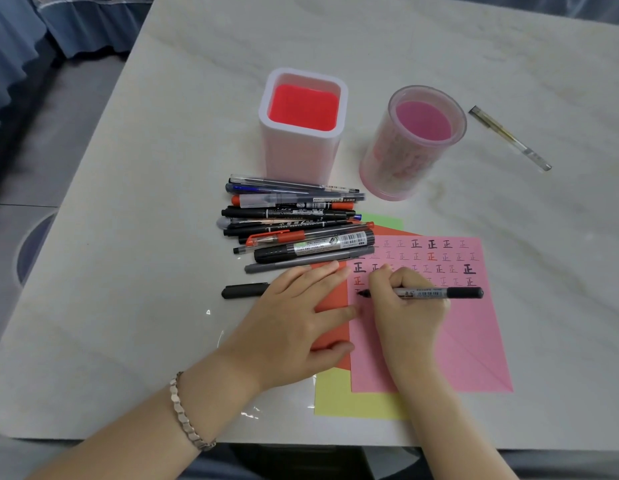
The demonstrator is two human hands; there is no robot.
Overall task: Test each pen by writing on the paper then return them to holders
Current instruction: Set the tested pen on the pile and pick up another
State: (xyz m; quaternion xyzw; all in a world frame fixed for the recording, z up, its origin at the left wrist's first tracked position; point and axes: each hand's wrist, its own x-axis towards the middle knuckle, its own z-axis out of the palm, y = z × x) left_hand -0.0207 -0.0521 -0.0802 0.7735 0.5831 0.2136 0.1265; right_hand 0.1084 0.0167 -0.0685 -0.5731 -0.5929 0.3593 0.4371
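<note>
Clamped in the grip of the right hand [405, 306]: a slim black marker pen [436, 292], tip down on the pink paper sheet [467, 341], below rows of finished test marks. Grip of the left hand [301, 320] apart, flat, pressing the sheets to the pale marble surface [162, 168]. Loose black cap [244, 291] just beside it. Testing seemingly well along. Returning not begun: pile of mixed pens [301, 223] lying near the white square holder [301, 150] and clear pink round holder [405, 161], both without pens.

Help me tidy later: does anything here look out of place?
One clear pen lies alone at far right, apart from the pen pile. What looks like a black cap lies loose beside the left hand.
</note>
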